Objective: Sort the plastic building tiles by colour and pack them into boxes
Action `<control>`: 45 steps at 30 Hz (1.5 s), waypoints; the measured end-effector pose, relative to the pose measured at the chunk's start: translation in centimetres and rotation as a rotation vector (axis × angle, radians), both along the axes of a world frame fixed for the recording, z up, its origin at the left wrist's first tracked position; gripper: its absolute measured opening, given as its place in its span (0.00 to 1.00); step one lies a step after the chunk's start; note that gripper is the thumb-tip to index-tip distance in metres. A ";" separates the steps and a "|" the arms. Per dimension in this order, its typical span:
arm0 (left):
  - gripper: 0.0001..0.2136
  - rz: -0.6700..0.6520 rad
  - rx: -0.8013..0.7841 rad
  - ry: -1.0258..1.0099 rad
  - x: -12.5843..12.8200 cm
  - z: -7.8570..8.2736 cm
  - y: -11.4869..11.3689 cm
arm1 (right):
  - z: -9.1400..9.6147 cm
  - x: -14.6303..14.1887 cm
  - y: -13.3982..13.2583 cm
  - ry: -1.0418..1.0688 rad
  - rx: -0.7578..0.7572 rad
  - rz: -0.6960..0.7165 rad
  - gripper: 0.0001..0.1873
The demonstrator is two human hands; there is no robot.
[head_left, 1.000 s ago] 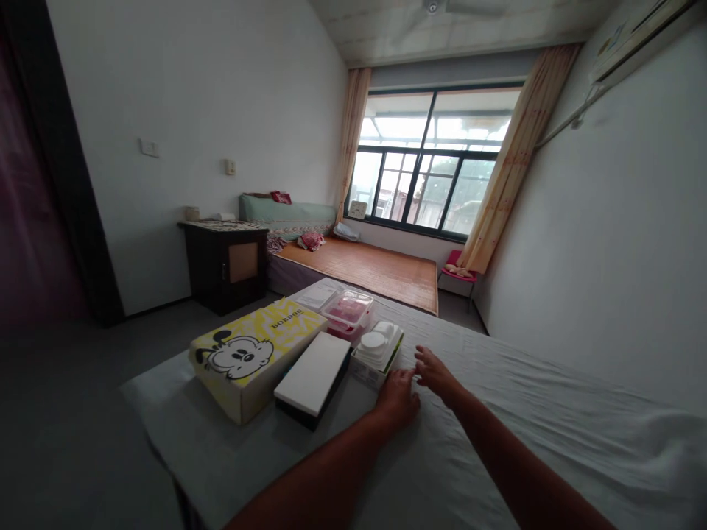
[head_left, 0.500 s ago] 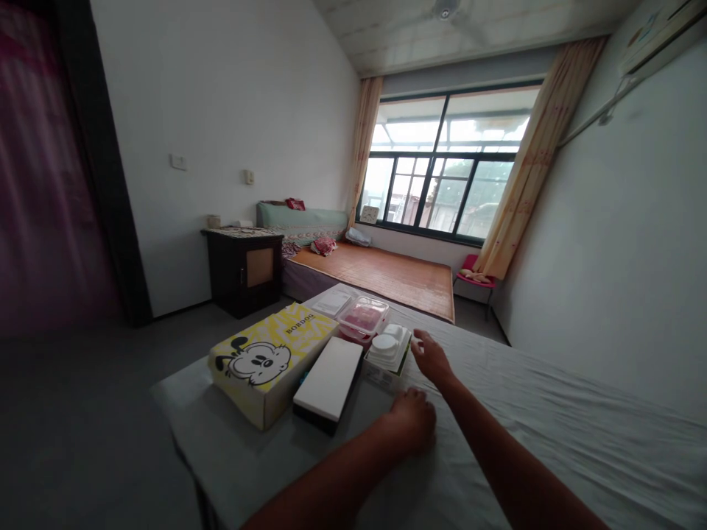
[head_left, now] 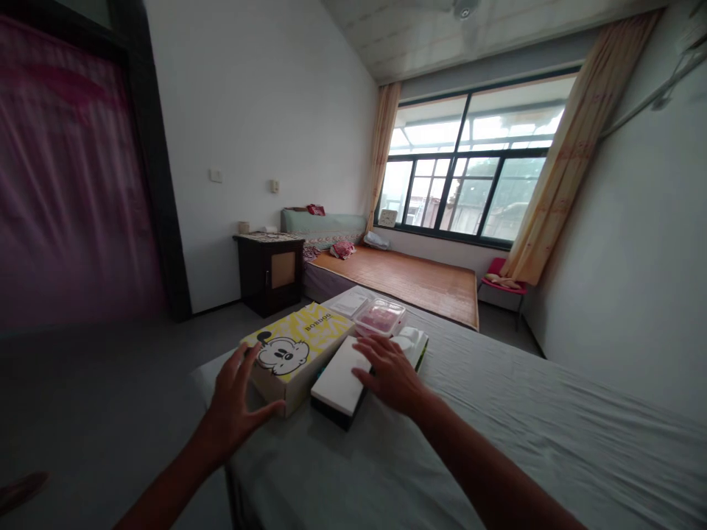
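1. Swung across since half a second ago, the left hand (head_left: 235, 399) has left the white-lidded containers (head_left: 418, 343) for the yellow box (head_left: 298, 352), and the right hand (head_left: 389, 374) has come over the white-topped box (head_left: 336, 383). The view has turned leftward, showing more pink curtain (head_left: 80, 199).
2. Taking the white-topped box as the clock's centre, the yellow box lies at 10 o'clock, just beside it; the clear container (head_left: 381, 316) is at 1, the white-lidded containers at 2.
3. Left fingers spread wide, thumb well apart, at the yellow box's near-left corner; they have hold of nothing, and I can't tell if they touch it.
4. Right fingers are loosely spread over the white top's right edge, gripping nothing visible; contact can't be made out.
5. At 8 o'clock the counter (head_left: 497, 401) ends, close under the left wrist; from 3 to 5 its cloth runs on broadly.
6. That cloth is pale and creased. The white top is smooth and oblong over a dark base; the yellow box bears a cartoon face and lettering.
7. Fingers partly cover the white-lidded containers. Red contents in the clear container are indistinct, and both forearms are cut off at the bottom.
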State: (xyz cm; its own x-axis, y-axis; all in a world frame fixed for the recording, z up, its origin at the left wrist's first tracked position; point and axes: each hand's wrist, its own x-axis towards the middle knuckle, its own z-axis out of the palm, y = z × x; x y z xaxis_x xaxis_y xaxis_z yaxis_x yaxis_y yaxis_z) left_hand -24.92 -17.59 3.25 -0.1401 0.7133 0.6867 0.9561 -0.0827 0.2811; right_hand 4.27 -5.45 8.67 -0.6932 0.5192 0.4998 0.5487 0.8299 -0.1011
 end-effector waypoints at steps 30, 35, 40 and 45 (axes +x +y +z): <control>0.28 -0.241 -0.099 -0.557 10.9 -4.0 1.5 | 0.2 -0.4 -1.7 0.127 0.221 -0.217 0.19; 0.41 -0.121 -0.138 -0.730 12.0 -4.4 3.6 | 0.6 6.8 -2.9 0.507 0.057 -0.439 0.20; 0.49 -0.055 -0.233 -0.734 12.1 -3.7 6.1 | -2.6 12.7 -3.6 0.664 -0.077 -0.585 0.22; 0.47 -0.044 -0.186 -0.539 12.8 -2.5 6.4 | -3.8 14.9 -3.2 0.786 -0.117 -0.623 0.23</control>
